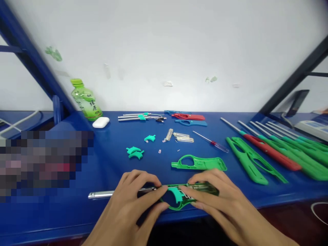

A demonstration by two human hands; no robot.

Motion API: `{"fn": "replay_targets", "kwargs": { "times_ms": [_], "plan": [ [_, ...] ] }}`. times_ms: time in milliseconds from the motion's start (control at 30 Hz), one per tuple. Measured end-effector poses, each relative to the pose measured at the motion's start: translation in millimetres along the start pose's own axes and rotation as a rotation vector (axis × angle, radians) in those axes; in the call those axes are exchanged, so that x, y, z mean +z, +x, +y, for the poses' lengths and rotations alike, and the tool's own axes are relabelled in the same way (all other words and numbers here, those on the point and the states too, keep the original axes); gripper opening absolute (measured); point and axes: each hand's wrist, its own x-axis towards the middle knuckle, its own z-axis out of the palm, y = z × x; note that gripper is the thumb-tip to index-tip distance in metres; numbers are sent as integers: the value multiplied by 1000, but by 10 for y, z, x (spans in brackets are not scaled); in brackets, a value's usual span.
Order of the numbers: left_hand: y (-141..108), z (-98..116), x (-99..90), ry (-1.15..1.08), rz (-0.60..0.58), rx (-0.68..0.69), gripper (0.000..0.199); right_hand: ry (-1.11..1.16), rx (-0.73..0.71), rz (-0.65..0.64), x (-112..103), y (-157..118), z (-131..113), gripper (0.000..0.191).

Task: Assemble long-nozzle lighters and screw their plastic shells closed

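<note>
Near the table's front edge lies an open half of a green lighter casing (176,207), with a teal trigger (177,195) in its finger loop. My left hand (133,201) grips its left end, where a silver lighter tube (101,194) sticks out. Curled over the right part, my right hand (220,198) has fingertips pressing beside the trigger on small white wires. Fingers hide much of the inside. Just beyond lies the matching green half shell (205,163). Loose teal triggers (135,152) lie farther left.
Clear fuel tanks (184,139), a screwdriver (215,145) and metal tubes (140,117) lie behind. Red and blue shells (189,117) sit near the wall. Assembled long lighters (276,150) line the right side. A green bottle (85,100) and white earbud case (100,122) stand back left.
</note>
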Motion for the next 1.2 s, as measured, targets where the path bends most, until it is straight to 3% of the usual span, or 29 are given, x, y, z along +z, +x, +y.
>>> {"fn": "replay_targets", "kwargs": {
  "times_ms": [167, 400, 533, 633, 733, 900, 1200],
  "plan": [
    [-24, -4, 10, -15, 31, 25, 20, -21, -11, 20, 6, 1, 14, 49],
    [-63, -105, 69, 45, 113, 142, 20, 31, 8, 197, 16, 17, -41, 38],
    [-106, -186, 144, 62, 139, 164, 27, 56, 31, 312, -100, 3, 15, 29],
    [-124, -199, 166, 79, 132, 152, 33, -17, 148, 388, -217, -41, 154, 31],
    [-131, -198, 174, 116, 123, 115, 40, -145, 244, 323, -271, -86, 323, 39],
    [-158, -236, 173, 155, 149, 88, 48, -183, 230, 211, -235, -82, 459, 44],
    [-214, -369, -21, 93, 138, 22, 24, -125, 151, 231, -235, -29, 445, 26]
  ]
}}
